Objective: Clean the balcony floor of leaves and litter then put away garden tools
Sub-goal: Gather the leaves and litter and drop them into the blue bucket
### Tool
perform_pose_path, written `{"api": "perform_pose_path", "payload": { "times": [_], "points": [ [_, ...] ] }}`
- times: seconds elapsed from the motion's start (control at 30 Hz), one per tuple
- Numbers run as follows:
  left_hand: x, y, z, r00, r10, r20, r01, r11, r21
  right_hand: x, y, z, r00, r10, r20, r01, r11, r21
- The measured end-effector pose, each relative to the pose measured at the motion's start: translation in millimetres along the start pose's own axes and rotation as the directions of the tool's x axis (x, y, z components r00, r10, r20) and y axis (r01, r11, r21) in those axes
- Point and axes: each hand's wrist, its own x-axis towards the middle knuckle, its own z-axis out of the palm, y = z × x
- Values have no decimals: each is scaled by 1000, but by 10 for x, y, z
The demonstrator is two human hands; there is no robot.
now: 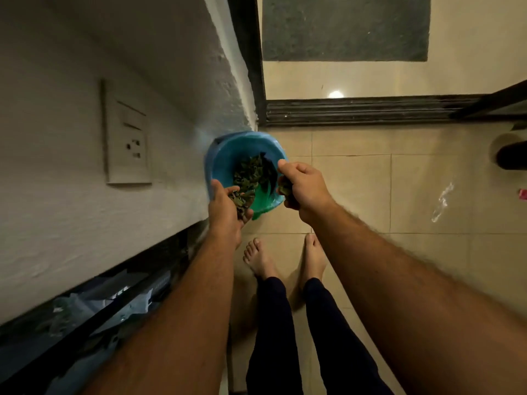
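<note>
A blue bin [225,149] lined with a green bag stands on the tiled floor against the white wall. Dark green leaves [251,172] lie inside it. My left hand [225,209] is over the bin's near left rim and holds a clump of leaves in its curled fingers. My right hand [303,183] is over the bin's right rim, fingers curled round a smaller bunch of leaves. My bare feet stand just behind the bin.
A white wall with a switch and socket plate [128,138] runs along the left. A dark sliding-door track [356,111] crosses the floor beyond the bin, with a grey mat [345,27] past it. A dark round object [510,155] and a wet streak [442,202] are on the tiles at right.
</note>
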Motion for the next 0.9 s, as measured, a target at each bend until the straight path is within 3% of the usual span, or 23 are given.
{"api": "perform_pose_path", "payload": {
  "times": [0.33, 0.47, 0.67, 0.9],
  "points": [
    [1249, -305, 217, 999, 41, 2, -41, 996, 85, 1163, 592, 395, 995, 57, -83, -62, 996, -63],
    [1501, -351, 213, 997, 69, -24, -68, 997, 25, 1435, 658, 477, 993, 96, -65, -98, 994, -39],
    [1466, -304, 238, 994, 31, 104, -23, 997, -78, 1434, 637, 456, 989, 141, 47, -145, 984, 105],
    [1106, -177, 249, 987, 38, 156, -34, 999, -26, 947, 409, 322, 985, 92, 145, -106, 990, 88]
  ]
}}
